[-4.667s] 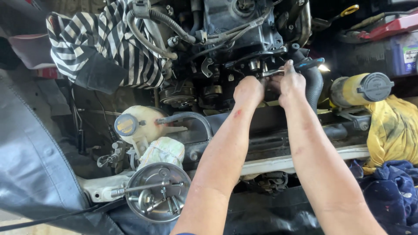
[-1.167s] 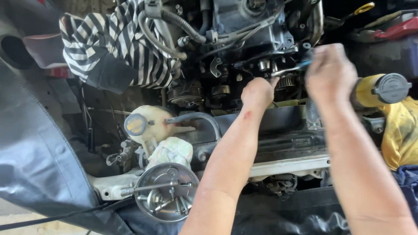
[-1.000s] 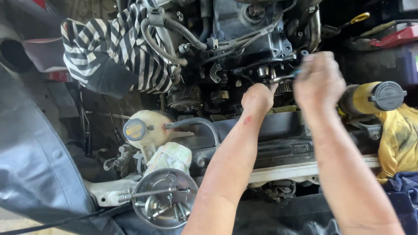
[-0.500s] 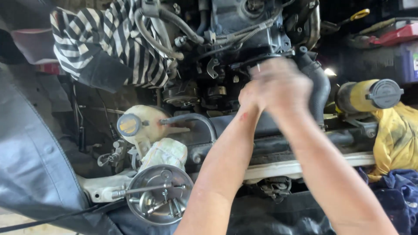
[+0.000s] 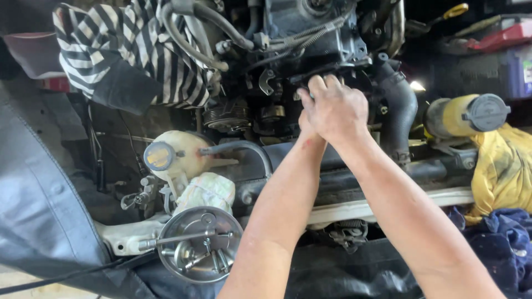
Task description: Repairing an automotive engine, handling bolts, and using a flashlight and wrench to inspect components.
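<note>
Deep in a car's engine bay, both hands work at the engine front (image 5: 310,33).
Right hand (image 5: 335,108) covers the left hand (image 5: 306,123) at 12 o'clock, hiding whether either grip is closed; a metal parts tray (image 5: 169,232) keeps loose bolts at 7 o'clock.

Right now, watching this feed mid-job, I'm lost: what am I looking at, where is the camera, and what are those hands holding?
The camera sits on a person's head and looks down into an open car engine bay. Both bare hands reach to the engine front. The right hand lies over the left hand, so I cannot tell what either holds. A black rubber hose curves just right of them. Lower left, a round metal tray holds bolts and small tools, beside a pale coolant tank. A striped cloth drapes upper left, and a yellow rag lies at right.
</note>
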